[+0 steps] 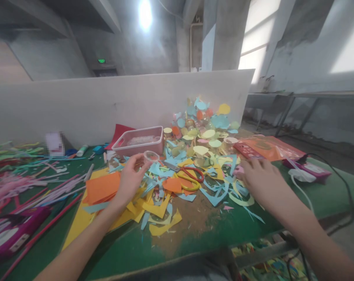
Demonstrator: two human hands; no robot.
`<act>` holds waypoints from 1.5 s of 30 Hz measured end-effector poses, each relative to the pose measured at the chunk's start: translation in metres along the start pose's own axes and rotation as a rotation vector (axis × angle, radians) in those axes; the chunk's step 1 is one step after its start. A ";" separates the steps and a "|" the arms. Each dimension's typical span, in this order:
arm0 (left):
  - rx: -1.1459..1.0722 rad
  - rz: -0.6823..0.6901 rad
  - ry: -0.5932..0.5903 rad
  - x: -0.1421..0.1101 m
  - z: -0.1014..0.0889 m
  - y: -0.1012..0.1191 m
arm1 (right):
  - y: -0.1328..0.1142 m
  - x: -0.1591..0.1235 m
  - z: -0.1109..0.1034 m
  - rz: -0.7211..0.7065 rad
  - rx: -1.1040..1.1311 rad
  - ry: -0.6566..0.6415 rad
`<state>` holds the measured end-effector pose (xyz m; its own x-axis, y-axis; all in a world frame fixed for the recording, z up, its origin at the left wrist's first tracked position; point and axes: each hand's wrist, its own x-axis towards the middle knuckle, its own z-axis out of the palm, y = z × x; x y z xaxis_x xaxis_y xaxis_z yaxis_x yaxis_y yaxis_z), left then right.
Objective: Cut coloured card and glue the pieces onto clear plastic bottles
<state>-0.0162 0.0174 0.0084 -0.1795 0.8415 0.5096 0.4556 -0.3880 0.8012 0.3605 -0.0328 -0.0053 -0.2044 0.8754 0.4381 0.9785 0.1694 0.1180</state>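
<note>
My left hand (132,171) pinches a small clear plastic cup-like piece (151,157) with a round rim, raised over the paper scraps. My right hand (257,175) reaches low over the right side of the scrap pile, fingers apart and pointing down. By its thumb lies a small pink piece (239,171), and its fingertips are close to a red patterned packet (247,150). Between the hands lie scissors (191,177) with one red and one yellow handle. Orange paper sheets (102,187) sit beneath my left wrist. What touches the right fingertips is hidden.
A pink basket (138,150) stands behind the left hand. Clear round pieces topped with paper discs (207,117) are heaped against the white partition (77,105). Pipe cleaners (24,179) cover the left. A purple device (308,171) with cords lies on the right.
</note>
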 end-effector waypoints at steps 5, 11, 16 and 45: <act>-0.003 0.001 -0.011 0.000 0.001 0.003 | -0.076 0.033 -0.034 -0.450 0.379 -0.062; 0.001 0.014 0.007 -0.001 0.000 0.003 | -0.134 0.052 -0.010 -0.632 0.465 -0.192; -0.003 0.013 -0.003 -0.001 0.000 0.001 | -0.140 0.060 0.008 -0.656 0.548 -0.166; 0.113 0.217 -0.161 -0.016 0.013 0.001 | -0.143 0.083 0.009 0.184 1.819 -0.228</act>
<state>-0.0015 0.0078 -0.0028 0.0691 0.7959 0.6014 0.5643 -0.5283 0.6344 0.2038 0.0194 0.0064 -0.2483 0.9479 0.1995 -0.1651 0.1615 -0.9730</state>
